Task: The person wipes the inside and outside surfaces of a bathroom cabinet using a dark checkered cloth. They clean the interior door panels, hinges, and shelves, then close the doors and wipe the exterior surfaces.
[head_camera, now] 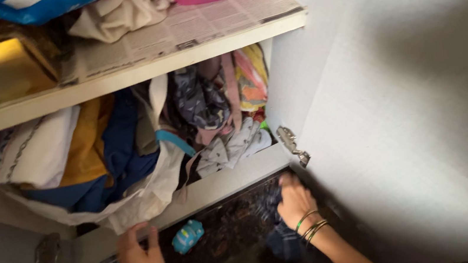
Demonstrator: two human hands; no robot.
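Both my hands in the low cupboard shelf

My right hand (295,200) closes its grip on a dark cloth (280,240) in the corner; my left hand (142,262), fingers open, rests on the shelf edge (223,185) for support, near a small blue toy car (188,236).

On the middle shelf (234,179) we find heaped clothes (128,144); below it, a toy car (187,236) lies between our left hand (142,262) and right hand (294,200).
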